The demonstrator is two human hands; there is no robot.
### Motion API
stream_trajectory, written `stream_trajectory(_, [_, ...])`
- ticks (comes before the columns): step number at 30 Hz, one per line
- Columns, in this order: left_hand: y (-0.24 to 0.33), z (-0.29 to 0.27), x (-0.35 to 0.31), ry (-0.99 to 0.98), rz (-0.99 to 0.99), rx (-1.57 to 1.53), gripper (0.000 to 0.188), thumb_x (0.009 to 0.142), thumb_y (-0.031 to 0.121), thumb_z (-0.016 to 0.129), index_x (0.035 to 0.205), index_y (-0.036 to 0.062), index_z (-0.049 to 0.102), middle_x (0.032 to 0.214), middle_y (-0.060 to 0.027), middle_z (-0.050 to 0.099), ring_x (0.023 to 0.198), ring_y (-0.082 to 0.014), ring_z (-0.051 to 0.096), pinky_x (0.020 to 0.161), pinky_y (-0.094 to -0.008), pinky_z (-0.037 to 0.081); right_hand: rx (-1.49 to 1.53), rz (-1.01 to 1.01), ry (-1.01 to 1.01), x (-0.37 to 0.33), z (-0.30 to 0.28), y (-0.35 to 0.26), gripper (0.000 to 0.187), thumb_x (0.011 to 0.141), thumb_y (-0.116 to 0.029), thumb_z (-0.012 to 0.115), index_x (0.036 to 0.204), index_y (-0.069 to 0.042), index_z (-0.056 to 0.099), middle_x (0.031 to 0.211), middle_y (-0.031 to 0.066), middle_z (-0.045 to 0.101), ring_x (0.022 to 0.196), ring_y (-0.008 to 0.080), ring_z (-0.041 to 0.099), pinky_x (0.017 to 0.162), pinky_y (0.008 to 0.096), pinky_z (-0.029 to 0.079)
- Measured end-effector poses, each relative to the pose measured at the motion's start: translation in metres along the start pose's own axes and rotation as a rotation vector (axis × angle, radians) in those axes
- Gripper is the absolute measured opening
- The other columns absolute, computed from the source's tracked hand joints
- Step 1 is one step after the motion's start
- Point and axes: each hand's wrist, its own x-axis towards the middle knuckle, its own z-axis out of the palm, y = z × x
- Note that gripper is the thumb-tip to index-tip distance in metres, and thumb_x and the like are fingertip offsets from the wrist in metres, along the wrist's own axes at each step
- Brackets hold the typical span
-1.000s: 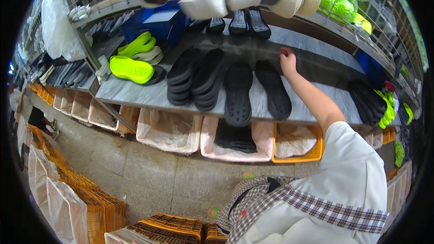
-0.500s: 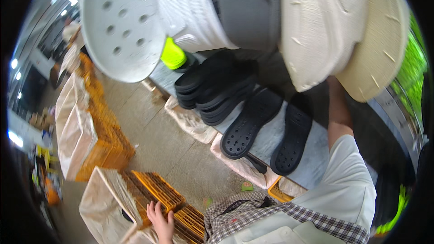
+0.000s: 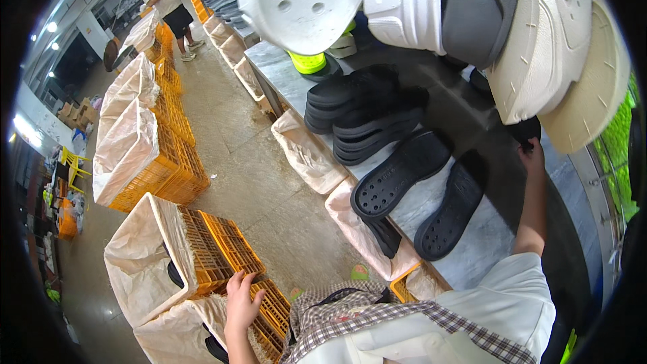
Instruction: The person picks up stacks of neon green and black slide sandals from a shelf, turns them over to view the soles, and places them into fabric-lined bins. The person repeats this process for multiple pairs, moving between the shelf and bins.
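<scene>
My right hand [image 3: 532, 155] reaches out over the grey marbled table [image 3: 488, 226] and grips the near end of a black shoe sole [image 3: 526, 133]. The sole's far part is hidden behind hanging beige footwear. My left hand [image 3: 244, 300], fingers apart and holding nothing, rests at the edge of an orange plastic crate [image 3: 232, 241]. Before me on the table lie a black sole with small round holes [image 3: 397, 174] and a second such sole [image 3: 450, 209]. Several more black soles [image 3: 374, 131] are piled beyond them.
White, grey and beige footwear [image 3: 404, 3] hangs close overhead. Lined crates [image 3: 303, 152] line the table's lower edge. Stacked orange crates with pale liners [image 3: 138, 145] stand on the left. A person [image 3: 172, 7] stands in the far aisle. Bright green material [image 3: 617, 152] is at the right.
My view has shifted, bringing the person in the aisle into clearer sight. My right hand, hidden before behind the hanging footwear, now shows with a black sole. My left hand stays by the crates.
</scene>
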Motion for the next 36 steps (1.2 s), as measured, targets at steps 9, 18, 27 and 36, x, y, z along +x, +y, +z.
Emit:
stream_trajectory(9, [-0.003,-0.001,0.054,-0.164,0.448,-0.143,0.052,0.082,0.021,0.066,0.127,0.0044,0.048,0.132,-0.02,0.046,0.121,-0.0359,0.046,0.1,-0.0408,0.04,-0.076,0.136,-0.06,-0.366,0.051,0.012,0.023,0.076,-0.011,0.052,0.096,0.0,0.054,0.103,0.0183,0.06,0.078,0.0288,0.06,0.052,0.0346,0.055])
stream_trajectory(18, [0.048,-0.027,0.055,-0.46,0.322,-1.607,0.076,0.093,0.03,0.054,0.149,0.0139,0.005,0.15,-0.0142,0.022,0.133,-0.0291,0.034,0.101,-0.0428,0.039,-0.621,0.234,-0.653,-0.583,0.194,0.191,0.087,0.068,0.002,0.057,0.145,0.0,0.017,0.14,0.0152,0.037,0.126,0.0236,0.04,0.104,0.0321,0.033])
stream_trajectory(27, [-0.034,-0.019,0.059,-0.327,0.2,-2.183,0.069,0.087,0.048,0.057,0.138,0.0075,0.034,0.136,-0.0052,0.044,0.125,-0.0232,0.042,0.105,-0.0411,0.035,-1.24,-0.518,-1.49,-0.65,0.261,0.236,0.116,0.055,-0.042,0.086,0.144,-0.005,0.021,0.132,0.0266,0.032,0.123,0.0426,0.037,0.101,0.0432,0.036])
stream_trajectory(36, [-0.06,-0.01,0.054,-0.468,0.127,-2.204,0.069,0.084,0.053,0.059,0.132,0.0057,0.043,0.129,-0.0058,0.052,0.118,-0.0233,0.05,0.102,-0.0392,0.04,-1.045,-0.611,-1.532,-0.66,0.279,0.247,0.133,0.042,-0.053,0.086,0.145,-0.003,0.019,0.125,0.0218,0.036,0.113,0.0392,0.043,0.095,0.0413,0.039])
